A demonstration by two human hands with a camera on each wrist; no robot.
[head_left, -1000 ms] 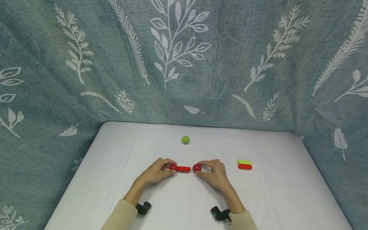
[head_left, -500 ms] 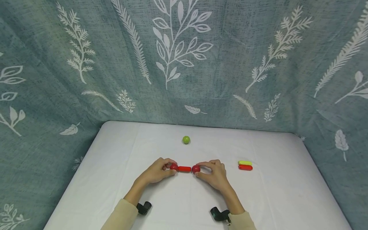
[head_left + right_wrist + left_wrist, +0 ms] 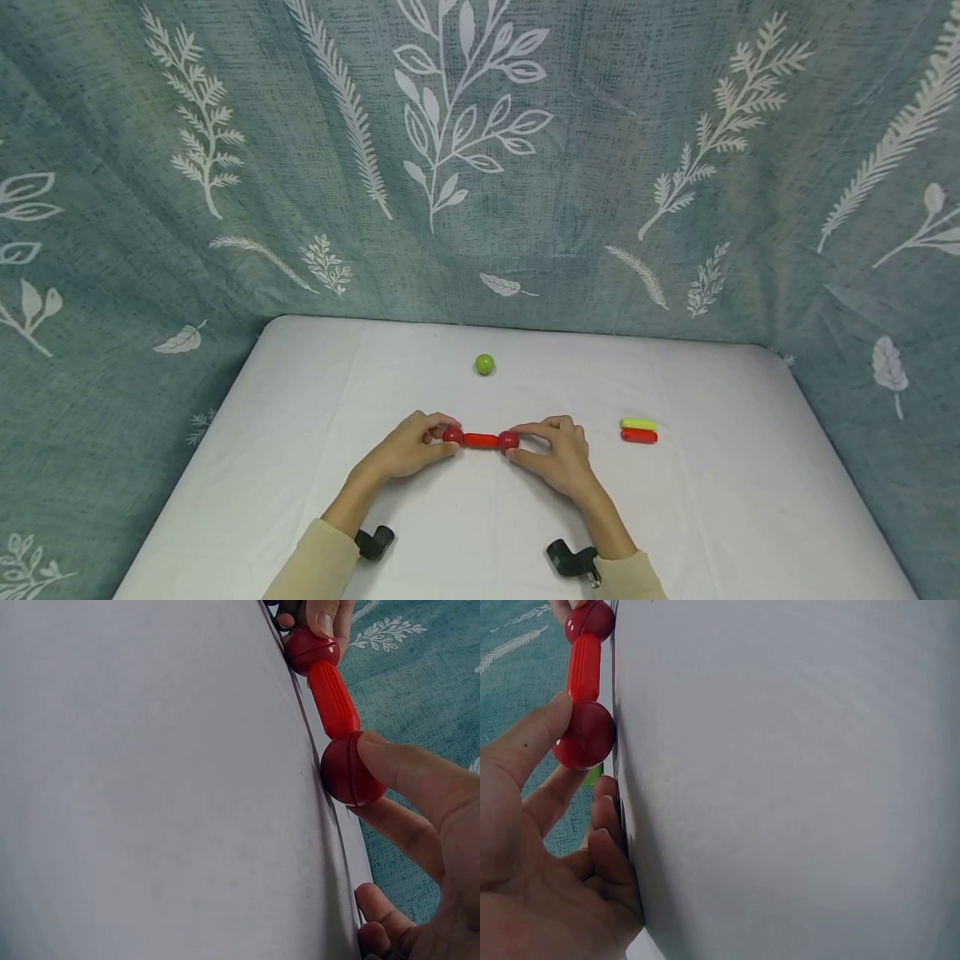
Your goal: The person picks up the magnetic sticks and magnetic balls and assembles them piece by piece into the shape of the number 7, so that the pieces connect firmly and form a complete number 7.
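Observation:
An orange-red ridged stick [image 3: 480, 441] lies between two dark red balls near the middle of the white table. My left hand [image 3: 412, 445] pinches the left red ball [image 3: 587, 736] between thumb and fingers, with that ball against the stick's left end. On the other side, my right hand [image 3: 558, 454] pinches the right red ball [image 3: 351, 769] the same way, and it meets the stick's right end. Both wrist views show ball, stick and ball in one straight row. A seam groove runs round the right ball.
A green ball [image 3: 484, 364] rests farther back on the white-covered table [image 3: 420, 533]. To the right lie a yellow-green stick [image 3: 638, 423] and another red stick [image 3: 639, 436], side by side. A leaf-patterned teal cloth [image 3: 570, 275] hangs behind the table.
My right hand has moved its red ball leftward, closing the gap to the stick's right end. The left hand and its ball have stayed nearly still.

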